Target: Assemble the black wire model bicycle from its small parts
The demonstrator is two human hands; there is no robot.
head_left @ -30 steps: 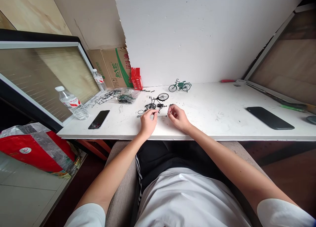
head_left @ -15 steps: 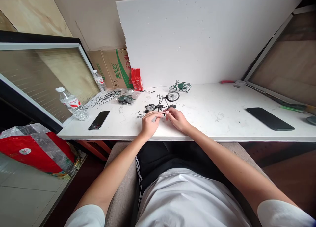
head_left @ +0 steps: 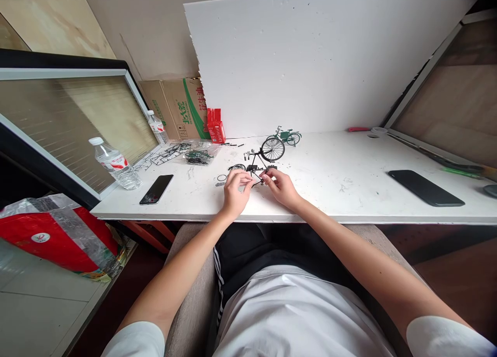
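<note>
A small black model bicycle point(head_left: 272, 149), partly built, is tilted up between my hands, with one large spoked wheel on its far side and its handlebar to the left. My left hand point(head_left: 236, 192) pinches its near end, fingers closed. From the other side, my right hand point(head_left: 281, 188) closes thumb and fingers on the thin frame. My fingertips hide exactly where each one grips. Just beyond my left hand lies a loose spoked wheel point(head_left: 237, 167), partly covered. A thin black ring point(head_left: 221, 178) rests left of that hand.
A finished green model bicycle point(head_left: 287, 135) stands behind. Leftward are a plastic bag of parts point(head_left: 199, 154), black part frames point(head_left: 171, 152), a phone point(head_left: 156, 189) and a water bottle point(head_left: 114, 163). A red box point(head_left: 216, 125) stands at the back; a black phone-like slab point(head_left: 426, 188) lies right.
The model bicycle has turned slightly between my fingers, so its large wheel shows rounder and overlaps the green bicycle. Both hands stay in nearly the same place.
</note>
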